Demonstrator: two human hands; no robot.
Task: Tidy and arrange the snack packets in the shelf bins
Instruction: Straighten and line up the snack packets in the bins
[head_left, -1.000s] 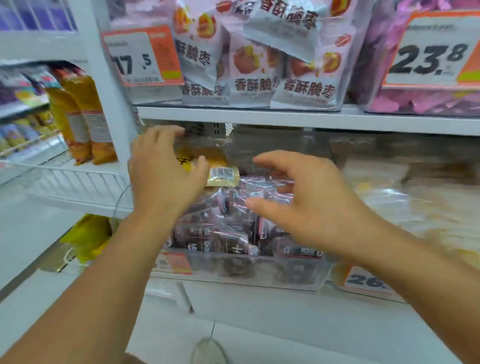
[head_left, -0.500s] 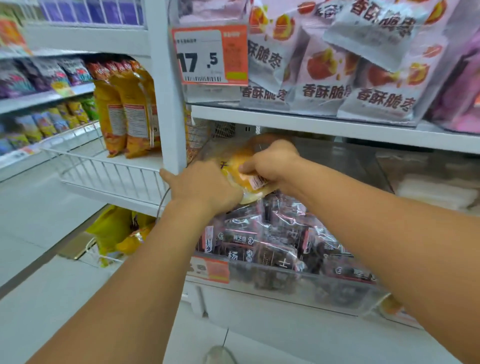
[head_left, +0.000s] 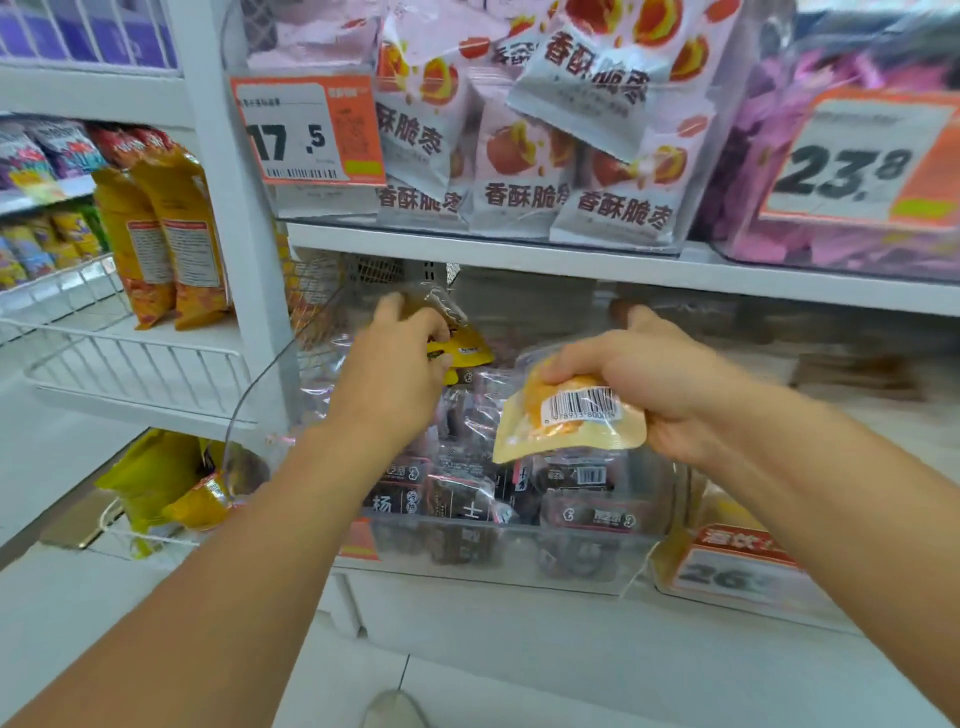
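Gripping a yellow packet (head_left: 569, 418), right hand (head_left: 660, 384) hovers above bin (head_left: 498, 556).

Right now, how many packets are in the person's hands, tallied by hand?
Left hand: 1 yellow packet
Right hand: 1 pale yellow barcoded packet
Total: 2 packets held, both above the clear bin of dark packets.

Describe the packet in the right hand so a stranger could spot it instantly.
Find the clear bin of dark packets on the lower shelf. Just above it, the right hand grips a pale yellow packet. It alone shows a white barcode facing the camera.
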